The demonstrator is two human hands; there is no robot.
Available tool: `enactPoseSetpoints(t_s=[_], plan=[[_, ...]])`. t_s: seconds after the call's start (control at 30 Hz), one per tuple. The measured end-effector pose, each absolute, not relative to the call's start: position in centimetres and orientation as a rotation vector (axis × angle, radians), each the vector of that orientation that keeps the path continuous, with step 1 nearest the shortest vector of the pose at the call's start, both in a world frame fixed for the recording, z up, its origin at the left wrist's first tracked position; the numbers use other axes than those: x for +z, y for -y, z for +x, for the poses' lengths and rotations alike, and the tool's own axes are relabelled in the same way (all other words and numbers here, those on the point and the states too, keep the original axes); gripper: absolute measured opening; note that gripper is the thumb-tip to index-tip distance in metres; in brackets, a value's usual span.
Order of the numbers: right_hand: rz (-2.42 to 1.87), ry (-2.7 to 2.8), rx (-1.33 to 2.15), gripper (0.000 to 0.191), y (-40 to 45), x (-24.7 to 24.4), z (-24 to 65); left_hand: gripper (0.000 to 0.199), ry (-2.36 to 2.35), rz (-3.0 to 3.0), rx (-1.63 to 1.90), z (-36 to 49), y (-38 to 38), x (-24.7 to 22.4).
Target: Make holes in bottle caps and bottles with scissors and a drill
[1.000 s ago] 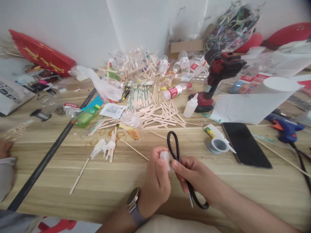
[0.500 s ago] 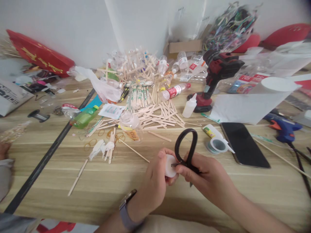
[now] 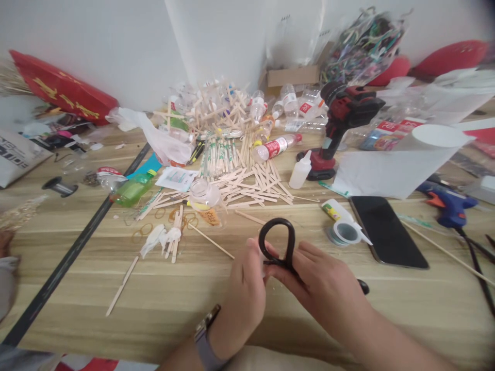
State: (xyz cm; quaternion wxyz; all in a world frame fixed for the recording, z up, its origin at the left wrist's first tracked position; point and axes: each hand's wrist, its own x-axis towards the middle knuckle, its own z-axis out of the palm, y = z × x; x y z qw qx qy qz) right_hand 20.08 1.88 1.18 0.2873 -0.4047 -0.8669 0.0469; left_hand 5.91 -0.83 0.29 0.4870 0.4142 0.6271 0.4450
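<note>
My left hand (image 3: pixel 247 288), with a watch (image 3: pixel 209 319) on its wrist, is closed around a small white round piece, perhaps a bottle cap, now almost wholly hidden by the fingers. My right hand (image 3: pixel 328 283) grips black-handled scissors (image 3: pixel 292 242). One handle loop rises above the fingers, and a bit of the other black handle shows past the hand's right side. Both hands meet over the front of the table, the scissors pressed against the white piece. Their blade tips cannot be seen.
Beyond the hands lie wooden sticks (image 3: pixel 259 188), a clear jar (image 3: pixel 204 195) and a white squeeze bottle (image 3: pixel 300 171). A drill (image 3: pixel 335 129) stands behind. To the right are a phone (image 3: pixel 386 232), a tape roll (image 3: pixel 344 233) and a glue gun (image 3: pixel 452 206). Another person's arm (image 3: pixel 7 273) shows at far left.
The scissors have turned and shifted left, closer to my left hand. My right hand has rolled over with its back upward, and the white piece has become mostly covered.
</note>
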Motion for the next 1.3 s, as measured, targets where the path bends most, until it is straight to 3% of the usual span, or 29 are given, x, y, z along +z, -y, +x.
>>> enactPoseSetpoints(t_s=[0.37, 0.53, 0.7, 0.87, 1.1, 1.2, 1.3], plan=[[-1.412, 1.765, 1.403, 0.049, -0.9, 1.0, 18.3, 0.040, -1.549, 1.583, 1.351, 5.9, 1.3, -1.1], [-1.441, 1.586, 1.676, 0.055, -1.1, 1.3, 18.3, 0.035, -1.453, 1.712, 1.346, 5.4, 1.1, -0.9], [-1.395, 1.716, 1.557, 0.051, -1.7, 1.7, 19.2, 0.043, -1.412, 1.634, 1.201, 5.0, 1.4, -0.4], [-1.313, 2.090, 0.987, 0.045, -2.3, 1.5, 20.3, 0.057, -1.336, 1.254, 1.028, 5.2, 1.3, 0.6], [-1.129, 2.226, 0.440, 0.057, -2.3, 1.2, 20.6, 0.043, -1.563, 1.145, 1.186, 5.3, 1.4, -0.4], [-1.116, 2.160, 0.550, 0.054, -2.0, 1.3, 20.1, 0.041, -1.537, 1.246, 1.194, 5.6, 1.6, -0.4], [-1.250, 2.052, 0.941, 0.051, -1.6, 1.2, 19.6, 0.039, -1.531, 1.437, 1.188, 5.7, 1.7, 0.0]])
